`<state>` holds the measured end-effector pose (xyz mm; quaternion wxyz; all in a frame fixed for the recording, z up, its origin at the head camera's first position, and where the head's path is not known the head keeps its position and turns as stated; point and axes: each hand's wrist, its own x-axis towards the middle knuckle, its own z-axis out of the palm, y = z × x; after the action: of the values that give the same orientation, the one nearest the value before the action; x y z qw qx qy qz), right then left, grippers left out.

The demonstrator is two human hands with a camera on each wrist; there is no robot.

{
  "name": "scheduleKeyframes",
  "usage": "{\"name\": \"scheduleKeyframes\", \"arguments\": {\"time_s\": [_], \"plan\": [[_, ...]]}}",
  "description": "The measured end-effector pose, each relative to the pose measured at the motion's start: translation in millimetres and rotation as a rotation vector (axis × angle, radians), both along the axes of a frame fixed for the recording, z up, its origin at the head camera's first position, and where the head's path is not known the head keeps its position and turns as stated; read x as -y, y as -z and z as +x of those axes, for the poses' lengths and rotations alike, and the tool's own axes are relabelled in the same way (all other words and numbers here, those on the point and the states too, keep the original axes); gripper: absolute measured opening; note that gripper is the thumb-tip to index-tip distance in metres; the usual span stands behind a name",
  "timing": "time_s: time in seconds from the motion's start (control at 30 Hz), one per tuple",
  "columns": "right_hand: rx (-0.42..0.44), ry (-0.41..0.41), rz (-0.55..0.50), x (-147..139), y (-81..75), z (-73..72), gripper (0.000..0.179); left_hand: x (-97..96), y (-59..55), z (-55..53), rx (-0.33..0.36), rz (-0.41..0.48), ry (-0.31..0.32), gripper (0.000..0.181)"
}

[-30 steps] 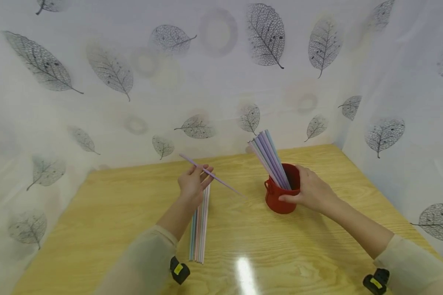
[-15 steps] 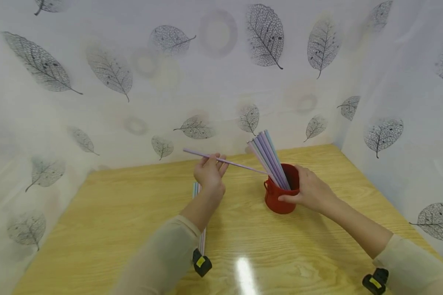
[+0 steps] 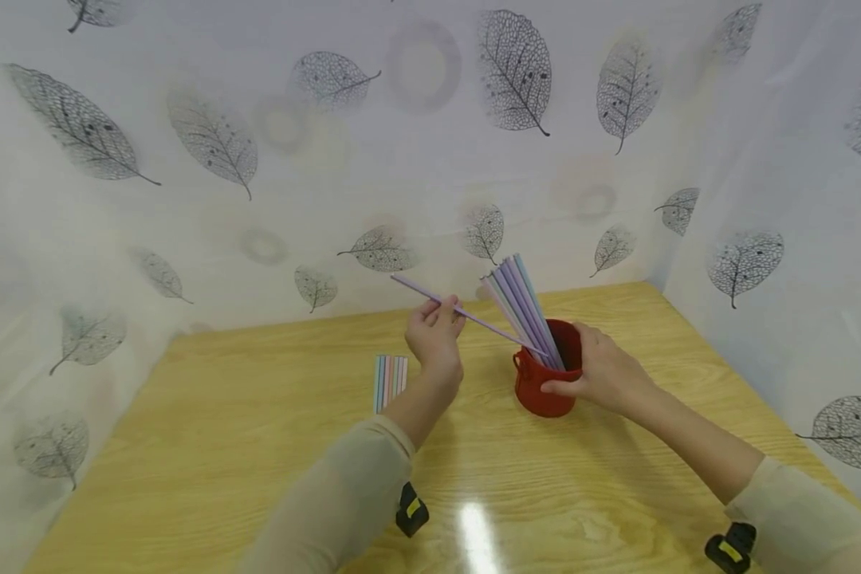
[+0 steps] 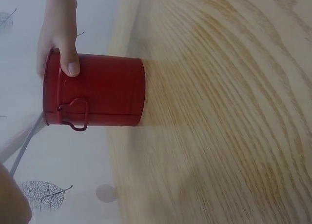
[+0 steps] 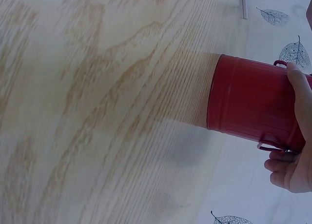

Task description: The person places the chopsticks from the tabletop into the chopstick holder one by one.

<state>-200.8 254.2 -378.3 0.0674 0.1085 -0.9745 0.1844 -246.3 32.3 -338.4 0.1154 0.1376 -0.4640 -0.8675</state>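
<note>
My left hand (image 3: 434, 335) pinches a purple straw (image 3: 489, 325) between thumb and fingers. The straw slants down to the right, its lower end over the mouth of a red metal bucket (image 3: 544, 395). My right hand (image 3: 606, 369) grips the bucket's right rim, thumb on the outer wall, as the left wrist view also shows with the red bucket (image 4: 105, 90) upright on the table. Several pastel straws (image 3: 520, 307) lean to the left inside it. In the right wrist view the fingers (image 5: 282, 175) curl near a side handle of the bucket.
A row of several pastel straws (image 3: 390, 379) lies on the wooden table (image 3: 258, 399), partly hidden by my left forearm. A white curtain with leaf prints (image 3: 423, 159) hangs behind and at both sides.
My left hand has moved right with the purple straw, from above the lying straws to the bucket, bringing the straw's lower end over its mouth. My right hand has stayed on the bucket.
</note>
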Motion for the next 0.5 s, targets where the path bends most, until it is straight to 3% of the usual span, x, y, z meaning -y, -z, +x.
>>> {"name": "scheduleKeyframes", "arguments": {"time_s": [0.2,0.5], "plan": [[0.009,0.006,-0.002,-0.7,-0.3,-0.6,0.112,-13.0,1.8,4.3,-0.032,-0.018,0.079,0.025],[-0.005,-0.004,-0.026,0.0,0.8,-1.7,0.109,-24.8,11.7,6.5,-0.052,-0.052,0.149,0.019]]}}
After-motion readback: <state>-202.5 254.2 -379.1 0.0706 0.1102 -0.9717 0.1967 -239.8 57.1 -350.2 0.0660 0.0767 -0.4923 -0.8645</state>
